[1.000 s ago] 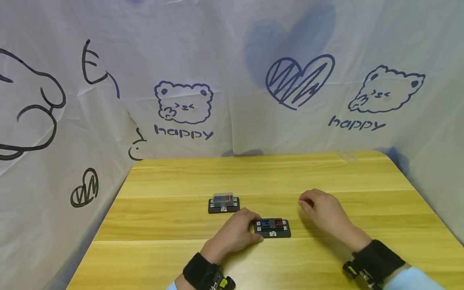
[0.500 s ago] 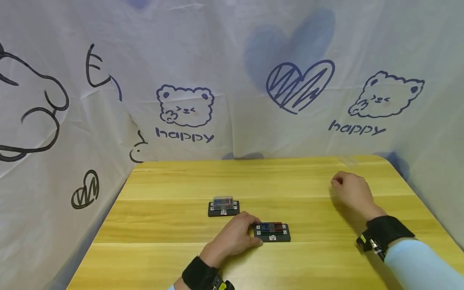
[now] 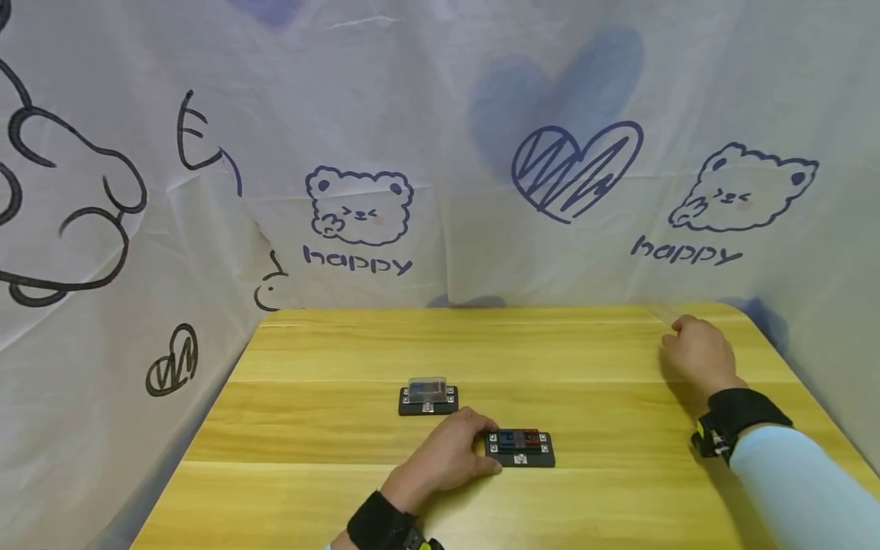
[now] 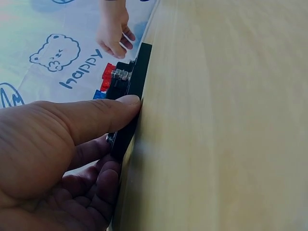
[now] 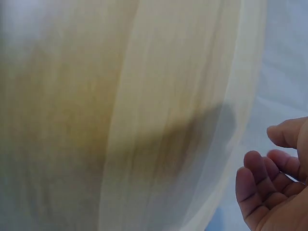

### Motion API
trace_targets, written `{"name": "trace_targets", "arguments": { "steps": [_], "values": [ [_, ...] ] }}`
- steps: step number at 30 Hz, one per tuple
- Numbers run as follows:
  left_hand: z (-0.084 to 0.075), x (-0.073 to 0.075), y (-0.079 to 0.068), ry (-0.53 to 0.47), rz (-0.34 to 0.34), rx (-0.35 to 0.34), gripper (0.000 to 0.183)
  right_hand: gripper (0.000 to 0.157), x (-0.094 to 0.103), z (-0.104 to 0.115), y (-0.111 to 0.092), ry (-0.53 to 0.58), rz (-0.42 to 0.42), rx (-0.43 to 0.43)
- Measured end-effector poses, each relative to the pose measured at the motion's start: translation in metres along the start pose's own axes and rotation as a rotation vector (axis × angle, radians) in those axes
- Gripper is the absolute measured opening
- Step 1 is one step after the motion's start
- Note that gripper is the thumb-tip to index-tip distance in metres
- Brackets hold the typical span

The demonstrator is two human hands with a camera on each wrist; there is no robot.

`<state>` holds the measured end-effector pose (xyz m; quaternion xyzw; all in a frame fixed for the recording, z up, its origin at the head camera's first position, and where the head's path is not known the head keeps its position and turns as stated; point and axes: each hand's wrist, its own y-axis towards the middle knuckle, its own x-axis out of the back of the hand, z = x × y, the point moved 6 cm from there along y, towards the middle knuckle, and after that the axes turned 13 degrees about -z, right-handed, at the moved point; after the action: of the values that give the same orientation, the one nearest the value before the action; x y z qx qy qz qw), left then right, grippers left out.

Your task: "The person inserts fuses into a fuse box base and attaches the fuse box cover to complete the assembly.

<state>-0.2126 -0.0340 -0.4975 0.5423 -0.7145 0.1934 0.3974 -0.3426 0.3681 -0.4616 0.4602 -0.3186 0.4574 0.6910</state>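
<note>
A black fuse block (image 3: 520, 458) with blue and red fuses lies on the wooden table. My left hand (image 3: 443, 454) grips its left end; in the left wrist view the thumb (image 4: 108, 113) lies along one edge and the fingers curl at the other side. My right hand (image 3: 701, 355) is over the far right of the table, fingers loosely bent. Thumb and fingertips stand apart with nothing between them in the right wrist view. Close to these fingertips, at the table's back edge, a faint clear piece (image 3: 662, 312) shows.
A second fuse block (image 3: 428, 409) stands behind the left hand, with a clear cover (image 3: 428, 389) on top. White cloth (image 3: 454, 229) with drawings hangs behind and beside the table (image 3: 330, 489).
My right hand has moved right and away, from beside the fuse block to the table's far right corner. The left hand keeps its grip on the block. The head view has shifted slightly.
</note>
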Motion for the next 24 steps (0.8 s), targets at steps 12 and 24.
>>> {"name": "trace_targets", "arguments": {
  "steps": [12,24],
  "values": [
    [-0.001,0.001,-0.002,-0.003,0.008,0.012,0.057,0.05,-0.01,-0.009,0.015,-0.015,0.015,-0.036],
    [-0.001,0.002,-0.002,0.006,0.01,0.009,0.055,0.061,-0.023,-0.011,0.024,-0.029,0.03,-0.038]
  ]
}}
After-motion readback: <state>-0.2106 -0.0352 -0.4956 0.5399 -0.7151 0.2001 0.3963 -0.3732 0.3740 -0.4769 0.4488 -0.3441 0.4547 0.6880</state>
